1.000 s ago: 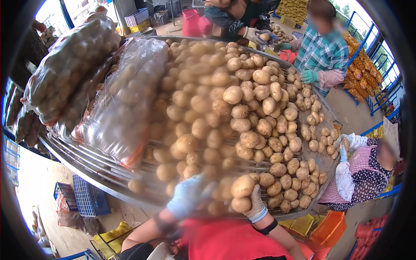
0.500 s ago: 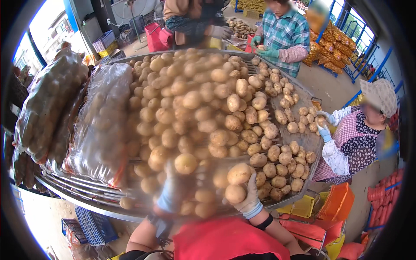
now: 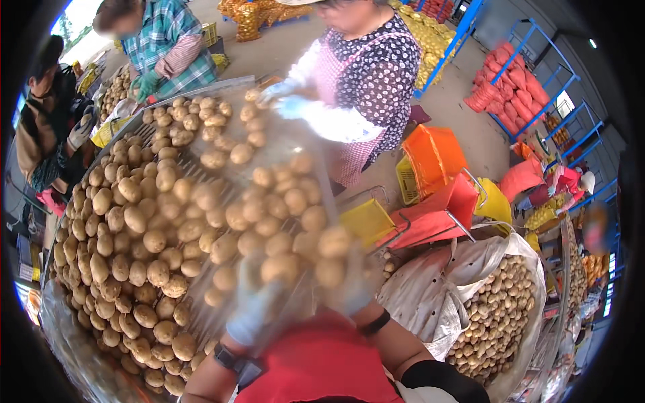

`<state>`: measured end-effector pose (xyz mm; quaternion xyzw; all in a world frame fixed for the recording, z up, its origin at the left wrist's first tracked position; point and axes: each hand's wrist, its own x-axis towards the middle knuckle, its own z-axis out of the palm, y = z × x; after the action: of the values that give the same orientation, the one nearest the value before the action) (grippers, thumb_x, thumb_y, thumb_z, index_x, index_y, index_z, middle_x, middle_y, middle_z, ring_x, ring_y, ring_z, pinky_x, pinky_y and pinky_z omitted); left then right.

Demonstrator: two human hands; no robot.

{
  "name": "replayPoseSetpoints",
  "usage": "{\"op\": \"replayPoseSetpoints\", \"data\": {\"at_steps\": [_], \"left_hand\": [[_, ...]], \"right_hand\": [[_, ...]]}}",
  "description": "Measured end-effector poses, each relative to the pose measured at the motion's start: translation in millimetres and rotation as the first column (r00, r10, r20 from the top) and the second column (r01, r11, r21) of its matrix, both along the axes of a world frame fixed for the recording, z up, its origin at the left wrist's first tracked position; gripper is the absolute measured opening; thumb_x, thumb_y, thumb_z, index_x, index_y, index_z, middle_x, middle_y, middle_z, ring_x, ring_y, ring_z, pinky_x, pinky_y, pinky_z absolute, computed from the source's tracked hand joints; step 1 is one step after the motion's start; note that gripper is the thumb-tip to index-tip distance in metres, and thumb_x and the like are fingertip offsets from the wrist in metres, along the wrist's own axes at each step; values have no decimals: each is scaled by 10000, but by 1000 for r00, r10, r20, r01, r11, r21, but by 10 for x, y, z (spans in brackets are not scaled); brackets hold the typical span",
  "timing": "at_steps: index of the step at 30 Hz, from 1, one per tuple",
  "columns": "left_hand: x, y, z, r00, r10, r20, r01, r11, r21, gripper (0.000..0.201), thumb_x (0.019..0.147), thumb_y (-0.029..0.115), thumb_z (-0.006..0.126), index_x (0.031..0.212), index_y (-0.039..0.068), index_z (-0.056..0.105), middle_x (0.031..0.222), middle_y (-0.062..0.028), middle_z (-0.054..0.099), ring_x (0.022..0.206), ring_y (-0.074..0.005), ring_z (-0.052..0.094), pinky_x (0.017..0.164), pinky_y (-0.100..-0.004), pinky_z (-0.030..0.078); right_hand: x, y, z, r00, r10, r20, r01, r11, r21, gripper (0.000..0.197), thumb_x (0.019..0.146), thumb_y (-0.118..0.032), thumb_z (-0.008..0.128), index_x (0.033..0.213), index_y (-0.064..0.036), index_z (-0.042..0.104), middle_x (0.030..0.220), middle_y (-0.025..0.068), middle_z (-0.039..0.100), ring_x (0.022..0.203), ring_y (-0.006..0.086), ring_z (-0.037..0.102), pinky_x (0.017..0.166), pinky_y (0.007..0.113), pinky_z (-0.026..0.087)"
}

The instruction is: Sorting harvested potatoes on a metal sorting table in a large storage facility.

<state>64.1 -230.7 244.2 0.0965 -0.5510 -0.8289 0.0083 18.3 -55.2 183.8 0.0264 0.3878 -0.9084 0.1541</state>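
Both my hands wear pale gloves with light blue cuffs and are blurred by motion. My left hand [image 3: 254, 302] is low over the slatted sorting table, closed against a large potato [image 3: 280, 269] at its fingers' right side; the finger detail is smeared. At the table's near right edge, my right hand [image 3: 357, 285] grips two potatoes, an upper potato [image 3: 334, 242] and a lower potato [image 3: 329, 273], on its left side. A loose group of potatoes [image 3: 255, 207] lies just beyond my hands. The larger potato heap [image 3: 127, 235] covers the table's left part.
Across the table, a person in a flowered top [image 3: 386, 74] reaches over potatoes; a person in a plaid shirt [image 3: 164, 40] stands farther left. To the right are a red bin [image 3: 433, 215], an orange bin [image 3: 435, 158], a yellow bin [image 3: 366, 224] and a white sack [image 3: 430, 289] of small potatoes.
My view has swung to the right, bringing the bins and white sack into sight. My right hand, with its two potatoes, is now at the table's right edge; my left hand has come closer to it.
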Motion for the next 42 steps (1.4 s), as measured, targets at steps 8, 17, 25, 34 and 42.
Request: {"op": "replayPoseSetpoints", "data": {"at_steps": [8,17,25,34,42], "left_hand": [[-309,111,-473,931,-332,153,194,804,562,567,961,572,434,1253,94,527,1098,-61,608,948,-166,567,812,-301,474],[-81,-69,-457,970,-191,149,134,936,324,651,980,637,374,1288,88,539,1126,-76,646,993,-216,618,840,-368,513],[-13,-152,-186,965,-3,261,-76,953,292,613,974,654,367,1106,104,601,809,-44,625,606,-159,548,561,-303,476],[50,-333,-423,977,147,154,-122,979,-163,523,1020,529,398,1144,60,592,927,-54,625,788,-146,565,721,-287,476],[59,-259,-160,991,36,130,8,944,-328,446,1044,430,378,1173,45,564,992,-57,606,875,-136,570,746,-264,487]], "right_hand": [[-720,956,-679,860,-5,-511,509,-82,857,477,922,-254,666,1302,2,533,1214,178,621,1059,296,642,918,395,506],[-193,-443,285,666,397,-632,359,572,738,302,947,-315,581,1068,-49,658,928,169,668,845,371,623,776,452,490],[-175,-679,35,733,365,-574,257,633,730,257,998,-159,506,1141,1,647,943,163,684,897,288,656,802,388,518],[-163,-620,216,713,489,-503,128,614,779,382,886,-149,665,1239,-18,600,1134,180,664,1019,327,654,879,405,518],[-240,-629,-226,838,401,-371,-42,725,688,248,823,-54,657,1068,-23,628,994,159,673,897,314,672,792,402,530]]}}
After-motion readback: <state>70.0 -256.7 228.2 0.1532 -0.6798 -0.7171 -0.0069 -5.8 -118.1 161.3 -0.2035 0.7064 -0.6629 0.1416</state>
